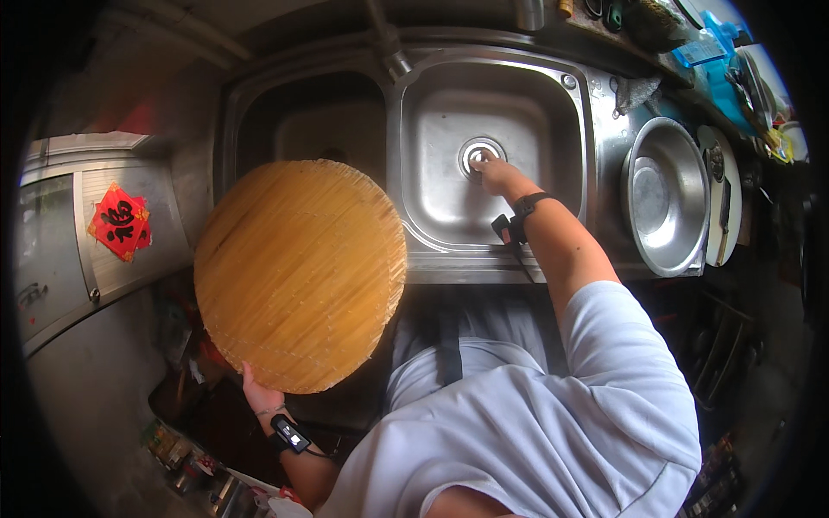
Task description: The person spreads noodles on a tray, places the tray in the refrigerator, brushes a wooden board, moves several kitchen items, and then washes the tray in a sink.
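My left hand (pixel 260 392) grips the lower edge of a round, flat, stitched lid of yellowish straw or reed (pixel 301 275); most of its fingers are hidden beneath. This lid partly covers the left sink basin (pixel 311 110). My right hand (pixel 493 173) reaches into the right stainless-steel sink basin (pixel 434 136), with its fingertips at the round drain strainer (pixel 476 153). Whether those fingers pinch the strainer or only touch it is not clear. No water shows in the right basin.
The faucet spout (pixel 398 65) ends above the divider between basins. At right, a steel bowl (pixel 667 201) stands tilted beside a white oval board (pixel 728 213) and a knife (pixel 724 223). A grey cloth (pixel 636 94) lies behind the bowl, with blue plastic containers (pixel 719 65) farther back.
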{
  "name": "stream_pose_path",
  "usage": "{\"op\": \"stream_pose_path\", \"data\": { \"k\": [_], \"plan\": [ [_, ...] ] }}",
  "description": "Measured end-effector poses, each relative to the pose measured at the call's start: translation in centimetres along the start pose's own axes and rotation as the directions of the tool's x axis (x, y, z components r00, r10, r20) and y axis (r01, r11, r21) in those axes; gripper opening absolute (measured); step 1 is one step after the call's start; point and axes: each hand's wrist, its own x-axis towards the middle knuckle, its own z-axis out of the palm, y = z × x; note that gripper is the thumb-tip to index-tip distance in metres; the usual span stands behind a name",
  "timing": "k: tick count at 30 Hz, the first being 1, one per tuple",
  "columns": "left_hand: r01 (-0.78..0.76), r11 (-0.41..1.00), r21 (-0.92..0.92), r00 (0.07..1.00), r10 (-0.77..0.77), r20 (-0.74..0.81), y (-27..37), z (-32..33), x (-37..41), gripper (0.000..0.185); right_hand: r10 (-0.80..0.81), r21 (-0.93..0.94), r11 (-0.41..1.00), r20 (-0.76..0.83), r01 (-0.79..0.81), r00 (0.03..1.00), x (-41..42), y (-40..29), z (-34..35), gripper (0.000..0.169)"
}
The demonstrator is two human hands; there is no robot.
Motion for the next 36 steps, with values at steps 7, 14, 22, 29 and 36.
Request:
{"op": "stream_pose_path", "data": {
  "k": [7,14,22,29,36],
  "plan": [
    [-0.08,0.991,0.106,0.997,0.081,-0.005,0.0,1.6,1.2,0.04,0.154,0.413,0.91,-0.233,-0.045,0.96,0.7,-0.4,-1.3,0.046],
    [-0.104,0.994,0.023,0.994,0.105,-0.033,-3.0,7.1,2.8,0.036,0.238,0.535,0.463,-0.843,0.707,0.482,-8.1,-6.2,-21.0,0.034],
    [-0.086,0.985,-0.15,0.996,0.088,0.007,-8.9,10.2,6.3,0.034,0.268,0.422,0.299,-0.898,0.856,0.349,-9.7,-12.0,-21.9,0.029],
    [-0.297,0.954,-0.039,0.955,0.296,-0.03,-11.6,14.9,4.0,0.031,0.299,0.37,0.148,-0.901,0.917,0.316,-9.2,-10.6,-22.0,0.021],
    [-0.274,0.959,-0.071,0.945,0.283,0.167,-13.3,20.0,0.7,0.032,-0.116,0.198,0.54,-0.945,0.818,0.305,-8.7,-19.8,-17.9,0.035]
  ]
}}
